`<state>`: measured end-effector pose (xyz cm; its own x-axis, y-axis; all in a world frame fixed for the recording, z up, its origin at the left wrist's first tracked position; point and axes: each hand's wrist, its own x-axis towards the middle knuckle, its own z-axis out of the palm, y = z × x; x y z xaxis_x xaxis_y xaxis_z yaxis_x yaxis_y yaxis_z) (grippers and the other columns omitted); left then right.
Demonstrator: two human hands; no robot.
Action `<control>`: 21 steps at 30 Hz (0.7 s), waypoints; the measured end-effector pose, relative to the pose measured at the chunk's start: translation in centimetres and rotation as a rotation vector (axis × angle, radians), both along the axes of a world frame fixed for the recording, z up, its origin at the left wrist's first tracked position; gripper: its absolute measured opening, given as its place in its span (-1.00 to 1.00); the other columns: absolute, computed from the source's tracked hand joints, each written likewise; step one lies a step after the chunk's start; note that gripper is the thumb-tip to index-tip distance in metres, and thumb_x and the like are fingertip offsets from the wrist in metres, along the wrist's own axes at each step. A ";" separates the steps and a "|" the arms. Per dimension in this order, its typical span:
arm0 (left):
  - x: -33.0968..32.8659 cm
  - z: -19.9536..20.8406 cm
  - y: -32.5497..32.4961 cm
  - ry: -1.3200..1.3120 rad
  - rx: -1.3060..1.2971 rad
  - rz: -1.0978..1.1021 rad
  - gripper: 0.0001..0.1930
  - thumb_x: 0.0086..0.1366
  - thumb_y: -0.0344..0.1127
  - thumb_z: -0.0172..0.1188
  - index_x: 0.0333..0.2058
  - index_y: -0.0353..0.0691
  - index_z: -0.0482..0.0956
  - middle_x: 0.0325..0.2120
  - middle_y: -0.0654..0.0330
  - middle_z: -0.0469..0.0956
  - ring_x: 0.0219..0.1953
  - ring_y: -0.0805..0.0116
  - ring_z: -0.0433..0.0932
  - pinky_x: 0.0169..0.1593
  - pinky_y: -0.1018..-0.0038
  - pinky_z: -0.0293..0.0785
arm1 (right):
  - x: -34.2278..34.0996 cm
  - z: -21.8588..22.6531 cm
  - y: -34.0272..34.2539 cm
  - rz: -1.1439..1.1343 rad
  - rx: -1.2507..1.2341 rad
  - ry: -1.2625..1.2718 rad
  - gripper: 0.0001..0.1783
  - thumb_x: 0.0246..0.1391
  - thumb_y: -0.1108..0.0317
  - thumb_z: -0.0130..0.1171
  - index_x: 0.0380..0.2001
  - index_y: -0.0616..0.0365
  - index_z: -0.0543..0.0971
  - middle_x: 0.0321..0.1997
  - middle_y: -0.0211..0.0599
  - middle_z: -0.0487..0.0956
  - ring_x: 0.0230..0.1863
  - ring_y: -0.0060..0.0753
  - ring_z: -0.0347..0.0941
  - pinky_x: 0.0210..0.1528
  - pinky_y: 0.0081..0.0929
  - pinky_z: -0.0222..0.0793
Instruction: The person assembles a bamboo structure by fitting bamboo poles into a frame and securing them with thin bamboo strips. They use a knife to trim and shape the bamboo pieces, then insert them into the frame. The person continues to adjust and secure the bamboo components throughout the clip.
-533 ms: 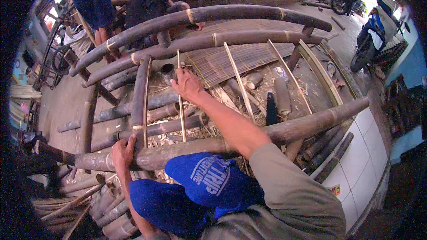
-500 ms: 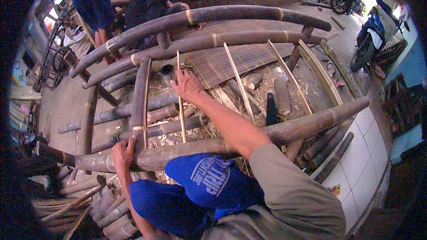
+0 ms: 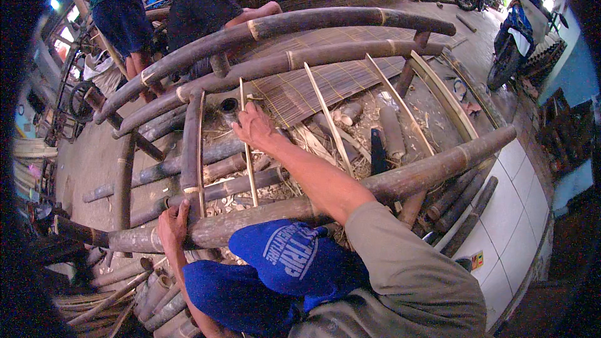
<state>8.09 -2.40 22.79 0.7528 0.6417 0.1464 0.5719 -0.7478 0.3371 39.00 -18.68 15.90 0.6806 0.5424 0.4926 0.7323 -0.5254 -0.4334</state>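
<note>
A frame of dark bamboo poles spans the view, with a thick front pole (image 3: 275, 218) nearest me. My left hand (image 3: 172, 231) is closed around the left part of that pole, its thumb up beside the foot of a crosspiece (image 3: 192, 144). My right arm reaches over the pole. Fingers bent, my right hand (image 3: 256, 128) grips a thin pale bamboo slat (image 3: 251, 175) that runs across the frame; the hand covers part of it. More slats, such as this one (image 3: 328, 116), cross farther right.
Beneath the frame lie bamboo pieces (image 3: 392, 133), shavings and a dark saw-like blade (image 3: 378, 150). A woven mat (image 3: 300, 91) is spread behind. Two people (image 3: 197, 15) are at the back left. Motorcycles (image 3: 516, 40) stand at the far right, beyond white tiles (image 3: 501, 225).
The view has shifted slightly, moving the scene left. My right hand has lowered a little along the slat, while my left hand stays on the front pole. A person behind has extended an arm.
</note>
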 end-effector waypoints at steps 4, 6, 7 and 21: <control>0.2 0.1 -0.1 0.050 -0.020 0.021 -0.27 0.27 0.36 0.04 -0.42 -0.38 0.61 -0.50 -0.26 0.53 -0.35 -0.28 0.55 -0.28 0.03 0.39 | -0.1 0.2 -0.3 0.006 0.023 0.074 -0.55 0.17 0.05 0.12 -0.09 0.23 0.47 -0.06 0.06 0.42 -0.10 0.21 0.49 -0.06 0.10 0.47; 0.0 -1.3 1.1 0.015 -0.022 0.026 -0.26 0.27 0.37 0.03 -0.40 -0.38 0.62 -0.48 -0.26 0.55 -0.33 -0.28 0.55 -0.26 0.03 0.40 | -0.3 0.5 0.0 -0.029 0.052 0.093 -0.55 0.17 0.04 0.13 -0.11 0.24 0.48 -0.07 0.05 0.41 -0.12 0.21 0.50 -0.07 0.09 0.48; 0.0 -1.3 1.0 0.000 -0.023 0.030 -0.26 0.27 0.37 0.03 -0.38 -0.38 0.63 -0.46 -0.26 0.56 -0.32 -0.28 0.56 -0.25 0.02 0.40 | -0.2 0.3 0.3 -0.045 0.066 0.105 -0.55 0.17 0.04 0.13 -0.12 0.24 0.48 -0.07 0.05 0.41 -0.13 0.22 0.50 -0.07 0.09 0.48; 0.9 0.8 -0.7 0.173 -0.073 0.046 -0.27 0.29 0.37 -0.02 -0.34 -0.34 0.68 -0.44 -0.25 0.59 -0.25 -0.25 0.60 -0.16 0.00 0.44 | 0.3 -0.1 -0.5 -0.101 -0.060 0.070 -0.55 0.15 0.03 0.15 -0.11 0.22 0.50 0.00 0.01 0.39 0.08 0.15 0.40 0.05 0.03 0.43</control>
